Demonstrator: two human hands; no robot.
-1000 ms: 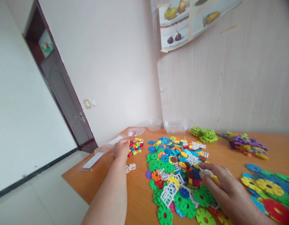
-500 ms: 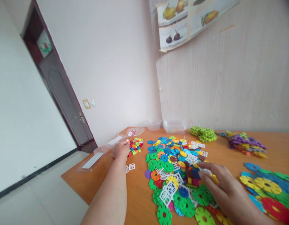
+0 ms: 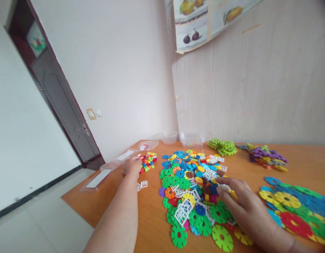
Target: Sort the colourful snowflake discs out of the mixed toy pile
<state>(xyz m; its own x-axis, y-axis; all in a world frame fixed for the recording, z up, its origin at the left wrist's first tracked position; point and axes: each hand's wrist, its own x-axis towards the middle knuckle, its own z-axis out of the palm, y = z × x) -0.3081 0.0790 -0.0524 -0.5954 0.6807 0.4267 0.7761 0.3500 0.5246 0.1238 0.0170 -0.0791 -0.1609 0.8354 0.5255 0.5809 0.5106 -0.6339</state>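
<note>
At the far left of the table, my left hand [image 3: 133, 165] rests beside a small heap of colourful little bricks [image 3: 148, 162]. Its fingers are drawn together and what they hold is hidden. Closer to me on the table lie white plastic window pieces [image 3: 143, 185]. Over the right side of a big mixed pile, my right hand [image 3: 245, 200] has its thumb and index finger around a white window piece [image 3: 225, 188], only partly visible. Green notched discs [image 3: 203, 225], blue and yellow discs and more white lattice windows [image 3: 183, 211] surround it.
Clear plastic lids [image 3: 99, 179] line the table's left edge. Clear containers [image 3: 192, 140] stand at the back by the wall. Lime-green pieces [image 3: 222, 147], a purple-and-yellow stack [image 3: 269, 157] and large notched discs [image 3: 295, 225] sit on the right.
The whole view has shifted slightly, so everything appears a little further left. Both hands keep nearly the same places relative to the piles.
</note>
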